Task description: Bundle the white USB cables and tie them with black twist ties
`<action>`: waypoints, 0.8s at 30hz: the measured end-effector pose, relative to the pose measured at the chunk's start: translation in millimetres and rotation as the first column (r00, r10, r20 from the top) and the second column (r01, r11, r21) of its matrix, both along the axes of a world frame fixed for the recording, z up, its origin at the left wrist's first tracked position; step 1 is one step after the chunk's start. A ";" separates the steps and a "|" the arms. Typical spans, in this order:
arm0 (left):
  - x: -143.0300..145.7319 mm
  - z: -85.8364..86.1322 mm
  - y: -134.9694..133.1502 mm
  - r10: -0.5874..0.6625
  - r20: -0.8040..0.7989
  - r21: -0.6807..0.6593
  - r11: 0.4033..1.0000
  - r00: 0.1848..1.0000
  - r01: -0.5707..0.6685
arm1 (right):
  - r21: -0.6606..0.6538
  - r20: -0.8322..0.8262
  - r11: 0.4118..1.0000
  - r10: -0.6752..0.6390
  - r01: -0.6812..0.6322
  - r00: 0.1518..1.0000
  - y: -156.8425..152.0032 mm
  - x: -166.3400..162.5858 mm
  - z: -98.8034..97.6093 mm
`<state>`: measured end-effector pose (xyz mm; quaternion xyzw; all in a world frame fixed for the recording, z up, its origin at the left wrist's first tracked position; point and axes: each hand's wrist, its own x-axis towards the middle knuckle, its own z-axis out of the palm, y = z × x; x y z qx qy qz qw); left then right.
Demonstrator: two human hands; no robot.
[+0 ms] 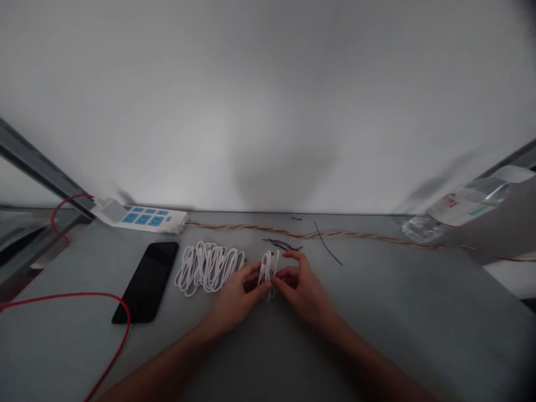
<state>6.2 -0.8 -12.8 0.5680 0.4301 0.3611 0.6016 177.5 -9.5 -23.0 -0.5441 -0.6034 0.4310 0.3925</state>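
Both my hands meet at the middle of the grey table (397,312) round a small bundle of coiled white cable (268,267). My left hand (238,295) pinches the bundle from the left with its fingers closed on it. My right hand (300,285) grips it from the right, index finger curled over the top. To the left of my hands lies a larger heap of looped white cables (207,267). A few thin black twist ties (281,244) lie just behind the bundle.
A black phone (147,280) lies face up at the left. A white power strip with blue sockets (140,216) sits at the back left, with a red cord (100,296) curving over the table. A twisted red-yellow wire (335,234) runs along the back. Clear plastic bags (456,212) lie at the right.
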 end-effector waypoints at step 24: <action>4.2 -6.2 1.2 -0.013 0.143 -0.049 0.999 0.990 0.021 | 0.137 0.346 0.990 -0.034 -0.015 0.938 2.0 1.2 9.8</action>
